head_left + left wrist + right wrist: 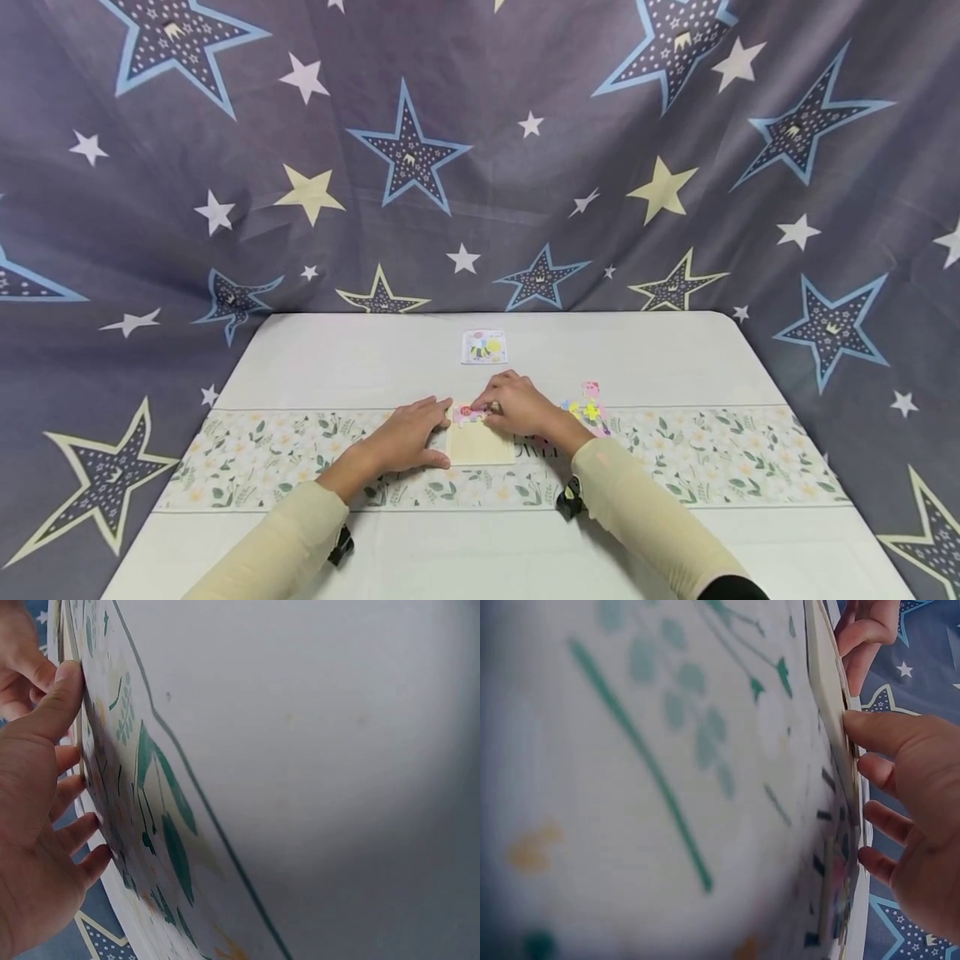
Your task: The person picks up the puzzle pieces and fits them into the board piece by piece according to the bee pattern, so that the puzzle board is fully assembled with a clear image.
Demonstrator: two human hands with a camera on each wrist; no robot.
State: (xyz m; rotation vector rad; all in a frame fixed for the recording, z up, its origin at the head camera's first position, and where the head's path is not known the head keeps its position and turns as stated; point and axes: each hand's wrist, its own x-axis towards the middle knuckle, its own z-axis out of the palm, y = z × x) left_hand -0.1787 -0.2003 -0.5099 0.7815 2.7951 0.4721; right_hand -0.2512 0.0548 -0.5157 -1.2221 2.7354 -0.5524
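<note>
While my left hand (408, 435) flanks the jigsaw board (482, 448), my right hand (522, 406) covers its far right corner

Jigsaw board: pale, roughly square, flat on the table between my two hands. Pink puzzle pieces (466, 412) show along its far edge, near the left corner; the nearer part is bare.

Left hand: relaxed, gripping nothing, set along the left side of the board. Thumb toward the near end and touching the edge in the left wrist view; other fingers spread loosely toward the far end.

Right hand: palm down, a ring on one finger, tips lowered onto the board beside the pink pieces. Right wrist view gives the fingers extended and apart, unclenched. Cannot tell whether a piece lies beneath the tips.

To the right, just past my right wrist: a cluster of loose puzzle pieces (591, 412), yellow, pink and blue, partly hidden by the arm. Dark lettering (538, 451) nearby, also part covered.

Beyond the board: a small printed picture card (483, 347), lying on the white tablecloth (360, 362).

Under the board runs a floral band (712, 467), white blooms, green leaves. My sleeves (645, 508) are cream, with a black wrist mount (341, 546) below each cuff. Behind everything hangs a grey-purple star-print curtain (487, 58).
</note>
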